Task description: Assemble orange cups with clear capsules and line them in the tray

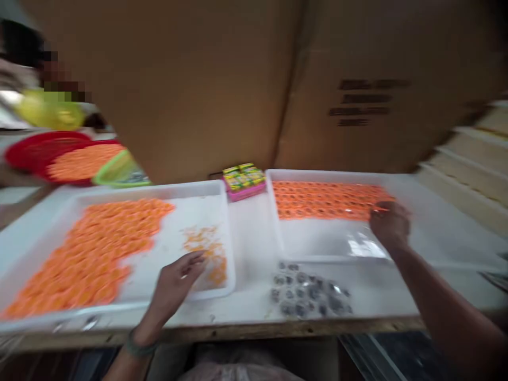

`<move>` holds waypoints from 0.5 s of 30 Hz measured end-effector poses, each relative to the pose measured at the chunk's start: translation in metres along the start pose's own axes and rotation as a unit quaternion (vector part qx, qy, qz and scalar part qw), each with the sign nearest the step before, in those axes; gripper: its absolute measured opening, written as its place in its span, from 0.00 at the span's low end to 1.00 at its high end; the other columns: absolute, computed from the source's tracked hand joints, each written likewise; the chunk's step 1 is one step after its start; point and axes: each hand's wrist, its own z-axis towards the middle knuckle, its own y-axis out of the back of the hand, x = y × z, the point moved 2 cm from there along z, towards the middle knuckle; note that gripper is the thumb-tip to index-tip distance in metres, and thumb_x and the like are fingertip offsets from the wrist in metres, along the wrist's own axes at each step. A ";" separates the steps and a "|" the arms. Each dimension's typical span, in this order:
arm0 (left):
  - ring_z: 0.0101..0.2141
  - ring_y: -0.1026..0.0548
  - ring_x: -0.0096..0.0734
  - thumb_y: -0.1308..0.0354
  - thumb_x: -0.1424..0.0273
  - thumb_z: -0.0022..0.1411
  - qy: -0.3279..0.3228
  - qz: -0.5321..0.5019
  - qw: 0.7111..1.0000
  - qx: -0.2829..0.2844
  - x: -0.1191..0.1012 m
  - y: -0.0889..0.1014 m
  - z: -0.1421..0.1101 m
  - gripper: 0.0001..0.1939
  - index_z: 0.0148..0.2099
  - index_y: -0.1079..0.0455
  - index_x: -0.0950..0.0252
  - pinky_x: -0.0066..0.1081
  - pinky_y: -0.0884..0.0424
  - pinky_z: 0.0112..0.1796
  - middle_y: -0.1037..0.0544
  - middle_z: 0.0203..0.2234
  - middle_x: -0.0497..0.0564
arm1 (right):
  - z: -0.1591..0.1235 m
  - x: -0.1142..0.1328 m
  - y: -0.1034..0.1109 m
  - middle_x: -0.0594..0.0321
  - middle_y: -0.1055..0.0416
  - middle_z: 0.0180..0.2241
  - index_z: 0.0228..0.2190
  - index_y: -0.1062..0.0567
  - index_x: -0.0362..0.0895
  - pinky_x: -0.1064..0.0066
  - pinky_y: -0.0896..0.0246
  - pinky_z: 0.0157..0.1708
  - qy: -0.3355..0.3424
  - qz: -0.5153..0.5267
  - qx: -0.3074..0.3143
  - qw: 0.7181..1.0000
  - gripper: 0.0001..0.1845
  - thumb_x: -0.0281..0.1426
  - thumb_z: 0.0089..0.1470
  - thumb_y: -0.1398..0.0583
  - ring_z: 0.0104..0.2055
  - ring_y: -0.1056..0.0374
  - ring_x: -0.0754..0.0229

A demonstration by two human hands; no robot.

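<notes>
One hand (174, 286), the left, curled on loose orange bits (208, 248). Right hand (391, 225) just beside orange rows (327, 200), pinch too blurry to call.

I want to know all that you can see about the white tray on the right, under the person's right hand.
This white plastic tray is shallow and rectangular, with a raised rim, and it lies flat on a white bench top. Small flat orange pieces fill its far part in close rows; its near part shines with glare. The person's right hand is over the edge of the orange pieces, perhaps touching them.
</notes>
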 end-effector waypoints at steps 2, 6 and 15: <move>0.35 0.23 0.41 0.40 0.60 0.53 -0.028 -0.005 0.999 -0.015 -0.004 0.003 -0.001 0.17 0.44 0.27 0.63 0.37 0.28 0.39 0.20 0.36 0.53 | -0.004 0.034 -0.023 0.45 0.31 0.38 0.37 0.26 0.43 0.62 0.38 0.37 0.008 0.034 0.024 0.999 0.10 0.35 0.55 0.43 0.40 0.33 0.57; 0.34 0.22 0.38 0.43 0.64 0.57 -0.111 -0.041 0.990 -0.072 -0.012 0.006 -0.009 0.12 0.41 0.25 0.64 0.33 0.28 0.37 0.20 0.34 0.53 | -0.056 0.155 -0.047 0.53 0.29 0.37 0.37 0.28 0.46 0.67 0.36 0.29 0.114 0.218 0.160 0.956 0.08 0.33 0.54 0.43 0.32 0.31 0.61; 0.34 0.22 0.38 0.44 0.64 0.58 -0.064 -0.144 0.964 -0.216 0.023 0.078 -0.056 0.12 0.41 0.26 0.63 0.33 0.27 0.36 0.20 0.34 0.52 | -0.186 0.412 -0.128 0.60 0.30 0.38 0.38 0.29 0.44 0.71 0.37 0.37 0.381 0.243 0.429 0.782 0.10 0.35 0.56 0.44 0.35 0.33 0.63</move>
